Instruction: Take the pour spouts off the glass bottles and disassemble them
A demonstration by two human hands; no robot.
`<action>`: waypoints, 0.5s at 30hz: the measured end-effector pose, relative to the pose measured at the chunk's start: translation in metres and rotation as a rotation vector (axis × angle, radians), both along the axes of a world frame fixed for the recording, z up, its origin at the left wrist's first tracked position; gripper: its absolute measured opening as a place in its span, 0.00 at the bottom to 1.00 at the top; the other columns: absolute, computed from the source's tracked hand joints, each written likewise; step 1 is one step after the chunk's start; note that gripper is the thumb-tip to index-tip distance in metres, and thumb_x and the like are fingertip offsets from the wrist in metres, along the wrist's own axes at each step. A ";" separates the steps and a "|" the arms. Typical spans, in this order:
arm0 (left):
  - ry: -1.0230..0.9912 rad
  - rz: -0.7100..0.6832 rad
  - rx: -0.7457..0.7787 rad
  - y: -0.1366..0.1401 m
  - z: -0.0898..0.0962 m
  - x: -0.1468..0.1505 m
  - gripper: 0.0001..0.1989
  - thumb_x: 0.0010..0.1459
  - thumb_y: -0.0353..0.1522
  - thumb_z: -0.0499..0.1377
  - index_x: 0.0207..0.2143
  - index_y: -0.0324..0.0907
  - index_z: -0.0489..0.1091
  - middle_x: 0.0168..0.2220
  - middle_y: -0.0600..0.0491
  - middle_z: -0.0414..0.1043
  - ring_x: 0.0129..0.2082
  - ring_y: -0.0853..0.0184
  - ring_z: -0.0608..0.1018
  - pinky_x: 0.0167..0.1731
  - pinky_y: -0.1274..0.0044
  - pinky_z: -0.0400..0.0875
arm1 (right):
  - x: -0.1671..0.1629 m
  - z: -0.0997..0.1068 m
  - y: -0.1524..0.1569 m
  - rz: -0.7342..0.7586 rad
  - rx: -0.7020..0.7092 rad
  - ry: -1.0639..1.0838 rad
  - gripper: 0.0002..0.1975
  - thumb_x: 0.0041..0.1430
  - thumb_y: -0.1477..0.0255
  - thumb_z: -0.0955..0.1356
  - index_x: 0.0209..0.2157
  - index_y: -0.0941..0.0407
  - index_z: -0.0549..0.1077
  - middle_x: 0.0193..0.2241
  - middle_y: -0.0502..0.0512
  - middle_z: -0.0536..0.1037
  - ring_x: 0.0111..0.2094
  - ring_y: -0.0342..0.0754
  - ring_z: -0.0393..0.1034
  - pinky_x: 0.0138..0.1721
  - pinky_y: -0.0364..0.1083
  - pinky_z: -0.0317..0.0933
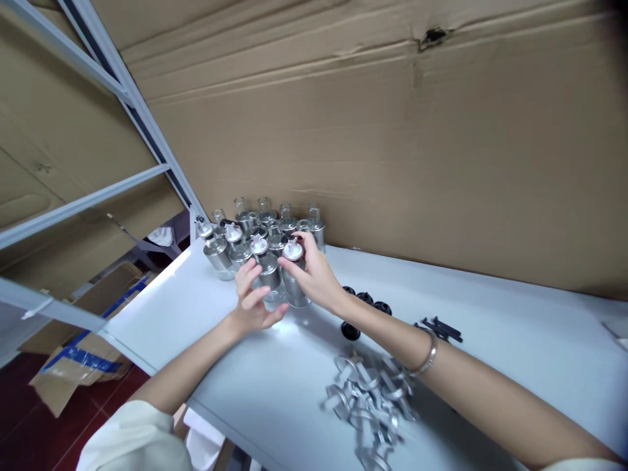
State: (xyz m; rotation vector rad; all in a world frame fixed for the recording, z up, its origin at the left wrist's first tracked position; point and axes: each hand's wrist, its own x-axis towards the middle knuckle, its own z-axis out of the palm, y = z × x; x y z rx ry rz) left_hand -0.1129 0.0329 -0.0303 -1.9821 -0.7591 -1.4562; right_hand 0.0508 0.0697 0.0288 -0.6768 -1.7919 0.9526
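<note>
Glass bottles with metallic bands stand grouped at the far left of the table, against the cardboard. Several in front wear white caps, among them the front right bottle (pixel 296 291) with its white cap (pixel 293 249). My right hand (pixel 314 269) grips that cap between thumb and fingers; some fingertips are hidden behind it. My left hand (pixel 252 302) is open, its fingers spread in front of a neighbouring capped bottle (pixel 269 269). Whether its fingertips touch the glass I cannot tell. Behind these, open-necked bottles (pixel 314 212) show no caps.
A heap of silvery clamp-like parts (pixel 370 405) lies below my right forearm, blurred. Black round caps (pixel 350 331) and black stick-shaped parts (pixel 444 328) lie near that forearm. A metal shelf frame (pixel 142 118) rises at left; a cardboard box (pixel 88 353) is on the floor.
</note>
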 end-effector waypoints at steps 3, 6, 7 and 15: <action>-0.197 -0.063 -0.140 -0.010 0.012 0.023 0.25 0.55 0.42 0.56 0.53 0.52 0.51 0.57 0.46 0.53 0.61 0.56 0.60 0.52 0.61 0.65 | 0.004 0.001 -0.010 0.100 -0.008 -0.004 0.19 0.57 0.68 0.65 0.48 0.56 0.57 0.35 0.54 0.72 0.35 0.48 0.69 0.40 0.50 0.63; -0.329 -0.150 -0.319 -0.017 0.022 0.042 0.25 0.57 0.45 0.53 0.54 0.53 0.50 0.58 0.44 0.51 0.63 0.54 0.58 0.50 0.61 0.68 | 0.011 0.003 -0.026 0.173 -0.010 0.022 0.20 0.56 0.68 0.66 0.49 0.55 0.58 0.37 0.55 0.73 0.36 0.47 0.69 0.38 0.48 0.65; -0.348 -0.203 -0.380 -0.020 0.023 0.046 0.26 0.56 0.47 0.53 0.55 0.53 0.49 0.59 0.44 0.50 0.63 0.53 0.58 0.50 0.60 0.68 | 0.013 0.004 -0.032 0.186 -0.013 0.034 0.19 0.56 0.69 0.66 0.48 0.55 0.59 0.38 0.56 0.74 0.35 0.47 0.70 0.37 0.47 0.65; -0.299 -0.634 -1.043 -0.035 0.017 0.056 0.31 0.45 0.46 0.64 0.50 0.49 0.59 0.41 0.48 0.70 0.37 0.57 0.79 0.33 0.66 0.78 | 0.024 0.018 -0.054 0.340 -0.176 0.069 0.06 0.46 0.74 0.68 0.22 0.55 0.65 0.20 0.45 0.67 0.22 0.40 0.62 0.24 0.40 0.60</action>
